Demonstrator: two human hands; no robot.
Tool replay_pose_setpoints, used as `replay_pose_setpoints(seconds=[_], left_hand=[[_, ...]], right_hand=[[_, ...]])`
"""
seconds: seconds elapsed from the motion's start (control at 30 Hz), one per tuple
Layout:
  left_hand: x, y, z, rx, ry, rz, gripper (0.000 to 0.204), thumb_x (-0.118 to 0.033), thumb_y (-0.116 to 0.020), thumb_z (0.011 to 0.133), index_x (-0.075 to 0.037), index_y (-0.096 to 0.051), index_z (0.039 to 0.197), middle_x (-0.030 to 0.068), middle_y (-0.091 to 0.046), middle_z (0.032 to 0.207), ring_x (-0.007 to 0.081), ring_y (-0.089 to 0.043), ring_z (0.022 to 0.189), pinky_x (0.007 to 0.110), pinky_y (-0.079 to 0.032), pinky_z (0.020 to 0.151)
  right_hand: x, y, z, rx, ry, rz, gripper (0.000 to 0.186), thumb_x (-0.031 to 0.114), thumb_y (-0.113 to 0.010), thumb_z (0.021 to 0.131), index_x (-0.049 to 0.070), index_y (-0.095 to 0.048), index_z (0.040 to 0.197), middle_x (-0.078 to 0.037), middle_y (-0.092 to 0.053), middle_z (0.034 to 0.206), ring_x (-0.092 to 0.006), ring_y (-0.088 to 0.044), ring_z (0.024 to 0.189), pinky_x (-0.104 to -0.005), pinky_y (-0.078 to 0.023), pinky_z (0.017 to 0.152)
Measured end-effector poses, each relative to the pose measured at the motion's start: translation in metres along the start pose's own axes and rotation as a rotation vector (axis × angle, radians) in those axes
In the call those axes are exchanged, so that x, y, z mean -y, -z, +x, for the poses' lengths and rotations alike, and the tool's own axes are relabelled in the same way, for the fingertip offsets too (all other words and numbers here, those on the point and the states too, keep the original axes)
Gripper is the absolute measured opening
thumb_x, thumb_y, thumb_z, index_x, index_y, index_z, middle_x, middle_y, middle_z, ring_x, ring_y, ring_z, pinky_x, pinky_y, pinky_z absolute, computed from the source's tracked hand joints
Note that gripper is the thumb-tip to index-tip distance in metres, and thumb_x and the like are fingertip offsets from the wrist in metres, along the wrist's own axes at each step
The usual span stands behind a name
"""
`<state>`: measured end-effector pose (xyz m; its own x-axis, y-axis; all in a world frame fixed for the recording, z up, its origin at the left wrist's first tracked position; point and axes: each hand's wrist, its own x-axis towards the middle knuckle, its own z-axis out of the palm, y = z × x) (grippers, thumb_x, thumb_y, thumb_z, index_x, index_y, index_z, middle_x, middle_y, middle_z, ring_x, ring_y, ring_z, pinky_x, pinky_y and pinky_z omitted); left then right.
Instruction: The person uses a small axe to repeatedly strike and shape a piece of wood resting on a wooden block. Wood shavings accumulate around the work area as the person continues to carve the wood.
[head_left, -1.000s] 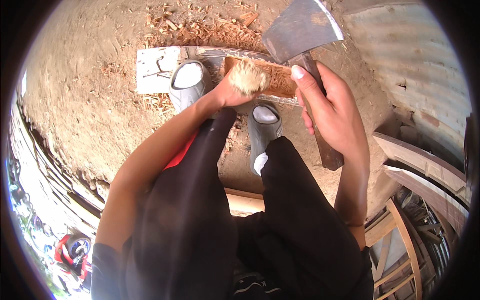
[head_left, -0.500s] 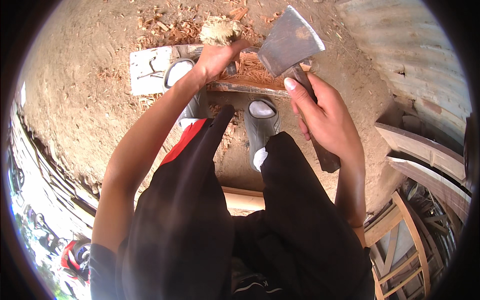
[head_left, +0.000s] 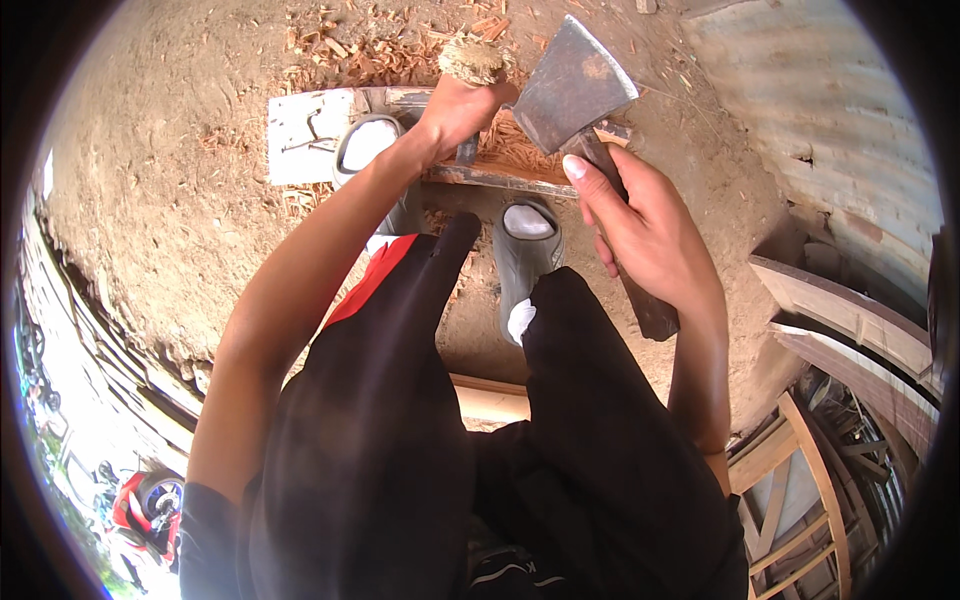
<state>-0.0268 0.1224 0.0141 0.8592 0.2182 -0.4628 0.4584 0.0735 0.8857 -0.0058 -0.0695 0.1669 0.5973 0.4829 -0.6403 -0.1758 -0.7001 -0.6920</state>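
While the left hand (head_left: 462,112) clenches a chisel (head_left: 472,62) with a frayed top, here's the right, fingers wrapped around the handle of a hatchet (head_left: 575,92), its head just right of the chisel! Below them, beyond the knees, lies the hollowed beam (head_left: 500,181) (shavings in the recess, more on the far ground). This looks like chiselling out the recess, between blows; the next strike calls for a steady chisel and fingers clear.
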Motion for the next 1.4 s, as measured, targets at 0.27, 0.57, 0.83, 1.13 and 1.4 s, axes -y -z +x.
replay_pose_setpoints(seconds=[0.27,0.57,0.83,1.13,1.4], left_hand=[[0.008,0.0,0.005,0.0,0.01,0.033,0.028,-0.018,-0.067,0.086,-0.001,-0.066,0.108,0.0079,-0.069,0.088,0.0166,-0.062,0.074,0.034,-0.051,0.068],[0.008,-0.003,0.003,0.057,-0.184,0.041,0.045,-0.021,-0.067,0.092,-0.004,-0.058,0.133,0.0123,-0.067,0.125,0.0205,-0.062,0.113,0.035,-0.048,0.1],[0.005,-0.01,0.007,0.146,-0.309,-0.041,0.046,-0.014,-0.066,0.091,-0.002,-0.055,0.134,0.0145,-0.064,0.126,0.0245,-0.06,0.116,0.037,-0.047,0.103],[0.017,-0.014,-0.003,0.073,-0.488,0.081,0.038,-0.015,-0.062,0.092,-0.002,-0.059,0.128,0.0167,-0.066,0.122,0.0303,-0.061,0.116,0.039,-0.047,0.102],[0.031,-0.007,-0.007,0.046,-0.525,0.354,0.035,-0.021,-0.06,0.09,-0.005,-0.062,0.121,0.0179,-0.067,0.115,0.0354,-0.062,0.111,0.043,-0.049,0.098]], right_hand=[[0.006,-0.002,0.005,0.001,0.087,-0.04,0.033,0.035,-0.053,0.106,0.004,-0.054,0.094,0.001,-0.05,0.071,-0.0066,-0.049,0.05,-0.0246,-0.04,0.044],[0.033,-0.014,0.004,-0.249,0.407,-0.11,0.032,0.034,-0.053,0.106,0.004,-0.057,0.097,0.001,-0.051,0.071,-0.0061,-0.049,0.051,-0.0236,-0.039,0.045],[0.036,0.002,0.021,-0.076,0.281,-0.198,0.035,0.036,-0.053,0.105,0.003,-0.056,0.096,0.0,-0.05,0.068,-0.008,-0.051,0.049,-0.0261,-0.04,0.042],[0.003,-0.004,0.028,-0.106,0.334,-0.405,0.034,0.035,-0.053,0.105,0.002,-0.058,0.101,0.0,-0.051,0.068,-0.0078,-0.05,0.049,-0.0253,-0.04,0.043],[0.011,-0.02,0.003,-0.249,0.433,-0.278,0.03,0.03,-0.053,0.106,0.001,-0.056,0.098,-0.001,-0.053,0.066,-0.0085,-0.051,0.049,-0.026,-0.04,0.043]])
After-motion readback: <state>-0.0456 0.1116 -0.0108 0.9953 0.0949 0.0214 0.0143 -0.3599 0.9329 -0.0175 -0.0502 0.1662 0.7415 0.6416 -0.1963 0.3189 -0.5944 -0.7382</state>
